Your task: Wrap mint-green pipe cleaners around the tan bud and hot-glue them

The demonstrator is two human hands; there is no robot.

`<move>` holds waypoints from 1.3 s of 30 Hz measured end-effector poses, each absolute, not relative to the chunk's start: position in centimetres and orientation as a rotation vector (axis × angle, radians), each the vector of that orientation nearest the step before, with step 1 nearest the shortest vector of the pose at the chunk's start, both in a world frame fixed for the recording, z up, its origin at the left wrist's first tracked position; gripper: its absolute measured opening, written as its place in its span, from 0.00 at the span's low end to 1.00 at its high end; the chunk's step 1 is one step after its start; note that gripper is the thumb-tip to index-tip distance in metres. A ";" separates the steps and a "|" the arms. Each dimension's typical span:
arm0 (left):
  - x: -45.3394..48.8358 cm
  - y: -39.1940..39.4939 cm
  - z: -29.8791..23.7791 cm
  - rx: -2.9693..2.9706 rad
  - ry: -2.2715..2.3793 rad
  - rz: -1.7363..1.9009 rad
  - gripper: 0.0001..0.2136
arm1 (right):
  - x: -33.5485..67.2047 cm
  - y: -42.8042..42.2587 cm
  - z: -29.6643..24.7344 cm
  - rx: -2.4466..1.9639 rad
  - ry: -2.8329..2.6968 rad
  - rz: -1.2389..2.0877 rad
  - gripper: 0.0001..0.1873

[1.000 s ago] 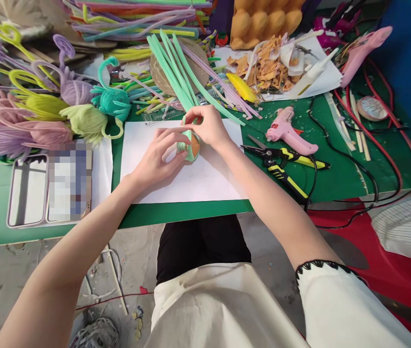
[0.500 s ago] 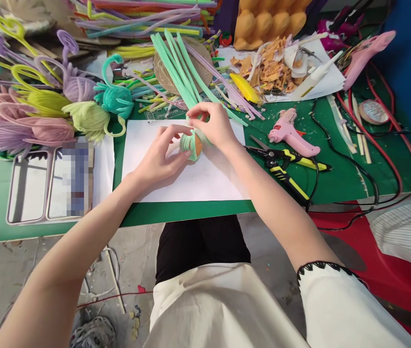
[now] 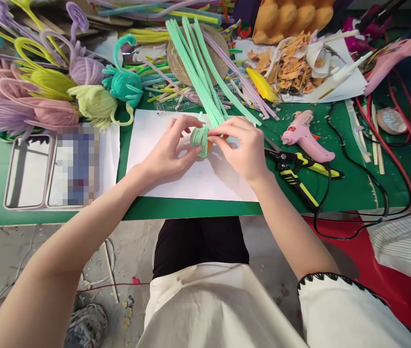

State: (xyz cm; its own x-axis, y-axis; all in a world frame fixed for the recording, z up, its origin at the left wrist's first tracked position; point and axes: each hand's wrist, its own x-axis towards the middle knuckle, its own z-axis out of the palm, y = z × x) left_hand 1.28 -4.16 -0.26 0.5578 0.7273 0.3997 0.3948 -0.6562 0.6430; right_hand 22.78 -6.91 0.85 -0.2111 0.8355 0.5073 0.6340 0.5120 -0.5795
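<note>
Mint and pastels on a green bench

At centre, the ball (image 3: 200, 138) is mint green with an orange patch, like the mint chenille stems (image 3: 195, 63) above. The sheet (image 3: 198, 181) is white and the bench (image 3: 339, 188) dark green. To the right are a pink glue gun (image 3: 305, 137) and black-and-yellow snips (image 3: 296, 169). The fuzzy figures (image 3: 93, 104) at upper left are lilac, lime, teal and pink.

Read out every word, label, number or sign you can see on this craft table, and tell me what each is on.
No text here can be read.
Green cutting mat: white printed marks by the paper's top edge, too small to read.
Flat case left of the paper: pixelated, unreadable.
Pink glue gun, cutters, mint ball between left hand and right hand: no lettering visible.
</note>
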 end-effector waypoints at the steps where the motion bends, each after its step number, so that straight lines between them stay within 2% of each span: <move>1: 1.3 -4.1 -0.3 2.310 0.903 0.906 0.18 | 22.8 -6.8 0.8 -1.213 -1.944 0.311 0.07; 15: 1.4 -4.1 -0.1 2.293 0.921 0.883 0.18 | 22.4 -7.1 2.3 -1.414 -2.188 0.095 0.13; 23: 1.3 -4.2 0.2 2.301 0.948 0.864 0.18 | 22.1 -6.5 4.0 -1.386 -2.322 0.098 0.17; 39: 1.4 -4.3 0.4 2.271 0.948 0.872 0.17 | 22.6 -7.3 4.4 -1.346 -2.388 0.068 0.13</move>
